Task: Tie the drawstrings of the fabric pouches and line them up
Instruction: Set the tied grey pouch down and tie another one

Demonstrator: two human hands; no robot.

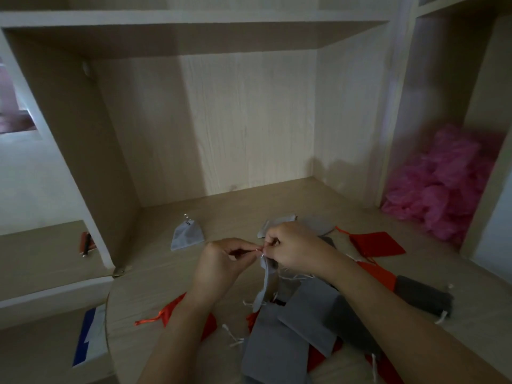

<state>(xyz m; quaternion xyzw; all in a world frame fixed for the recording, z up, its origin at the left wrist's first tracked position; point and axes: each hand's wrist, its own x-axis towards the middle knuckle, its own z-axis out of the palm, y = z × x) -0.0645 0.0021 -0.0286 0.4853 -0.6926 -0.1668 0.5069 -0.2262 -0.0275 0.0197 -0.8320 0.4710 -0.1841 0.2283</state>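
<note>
Pouch pile (279, 353) is heaped at surface (155, 286) near edge; open room behind. Drawstring (260, 252) of hanging grey pouch (266, 281) is pinched by left hand (221, 261) and right hand (293, 245).

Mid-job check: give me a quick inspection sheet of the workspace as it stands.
Surface: light wooden table.
Job's things: held grey pouch hangs from the hands; cinched grey pouch lies apart at back left; pile of grey and red pouches at front.
Clutter: pen-like item on the left ledge.
Hands: left hand and right hand both pinch the drawstrings.
Cables: nothing seen.
Surroundings: shelving; pink plastic bags in the right cubby.
</note>
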